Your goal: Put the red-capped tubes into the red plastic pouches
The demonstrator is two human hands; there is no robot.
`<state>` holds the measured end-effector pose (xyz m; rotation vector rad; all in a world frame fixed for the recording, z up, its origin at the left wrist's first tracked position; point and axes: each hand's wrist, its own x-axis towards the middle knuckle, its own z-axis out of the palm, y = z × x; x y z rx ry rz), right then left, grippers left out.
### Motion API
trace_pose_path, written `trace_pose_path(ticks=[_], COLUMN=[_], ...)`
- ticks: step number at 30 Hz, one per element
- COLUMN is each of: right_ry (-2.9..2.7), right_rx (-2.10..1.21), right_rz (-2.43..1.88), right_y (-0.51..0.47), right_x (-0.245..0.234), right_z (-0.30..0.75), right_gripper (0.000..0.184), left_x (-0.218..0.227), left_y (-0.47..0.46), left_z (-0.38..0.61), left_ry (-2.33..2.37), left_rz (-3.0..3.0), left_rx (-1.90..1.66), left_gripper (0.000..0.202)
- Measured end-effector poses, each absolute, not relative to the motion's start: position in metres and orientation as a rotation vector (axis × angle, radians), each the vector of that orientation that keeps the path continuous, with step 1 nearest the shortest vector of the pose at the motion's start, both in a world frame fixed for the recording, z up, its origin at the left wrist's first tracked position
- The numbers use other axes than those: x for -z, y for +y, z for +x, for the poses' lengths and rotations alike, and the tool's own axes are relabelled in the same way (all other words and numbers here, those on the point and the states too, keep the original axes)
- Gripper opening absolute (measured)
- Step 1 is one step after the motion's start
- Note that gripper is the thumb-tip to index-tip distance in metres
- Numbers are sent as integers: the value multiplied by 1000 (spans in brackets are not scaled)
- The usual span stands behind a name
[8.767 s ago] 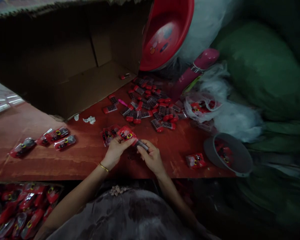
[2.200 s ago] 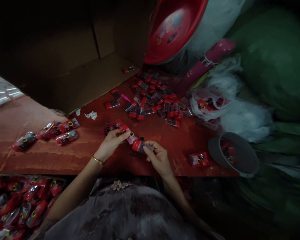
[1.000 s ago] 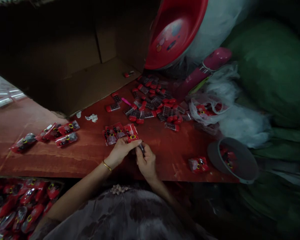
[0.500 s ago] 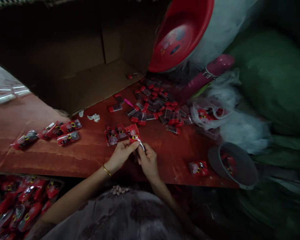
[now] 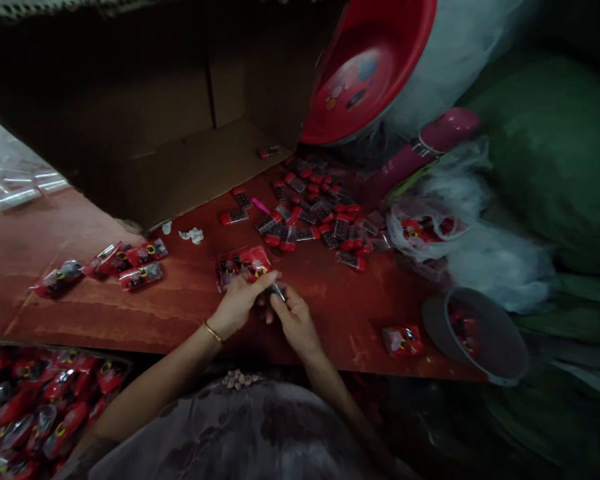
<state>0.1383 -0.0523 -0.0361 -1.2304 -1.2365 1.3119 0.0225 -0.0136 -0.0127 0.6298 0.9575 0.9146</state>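
In the head view, my left hand (image 5: 236, 303), with a gold bracelet at its wrist, pinches a small red printed plastic packet (image 5: 258, 259). My right hand (image 5: 296, 321) is closed at the packet's near end, its thumb and fingers around a shiny clear end (image 5: 279, 291). What lies inside that end is hidden by the fingers. Just beyond my left hand, more flat red packets (image 5: 225, 265) rest on the table. Farther off is a loose pile of small clear containers with red caps (image 5: 325, 207).
An open cardboard box (image 5: 180, 160) stands at the back left. Filled red packets (image 5: 140, 275) lie left on the red table (image 5: 190, 320), and a heap of them (image 5: 45, 407) is below. Right are a grey tub (image 5: 437, 323), plastic bags (image 5: 500, 267), a pink flask (image 5: 425, 147) and a red basin (image 5: 420, 40).
The packet in my hands has dropped slightly toward me and my left thumb now lies farther across it. The whole view has shifted a little.
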Motion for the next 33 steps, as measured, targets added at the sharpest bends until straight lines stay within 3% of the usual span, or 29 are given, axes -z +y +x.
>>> trace_pose_path(ticks=[10, 15, 18, 22, 26, 29, 33], right_ry=[-1245, -1175, -1311, -1705, -1527, -1533, -1837], right_rx=[-1151, -1117, -877, -418, 143, 218, 87], right_rz=[-1320, -1322, -1380, -1510, -2014, -2136, -1926], right_y=[-57, -46, -38, -20, 4, 15, 8], right_x=[41, 51, 50, 39, 48, 68, 79], right_z=[137, 129, 127, 154, 213, 235, 212], right_gripper=[22, 37, 43, 33, 47, 51, 51], left_x=[24, 22, 19, 11, 3, 2, 12], left_y=[-26, -32, -35, -27, -7, 2, 2], left_z=[27, 26, 21, -11, -76, -107, -82], left_ry=[888, 875, 826, 885, 1071, 1082, 1313], left_rz=[596, 487, 398, 337, 144, 98, 556], left_rx=[-879, -882, -851, -853, -1330, -1656, -1523], left_gripper=[46, 41, 36, 34, 34, 47, 48])
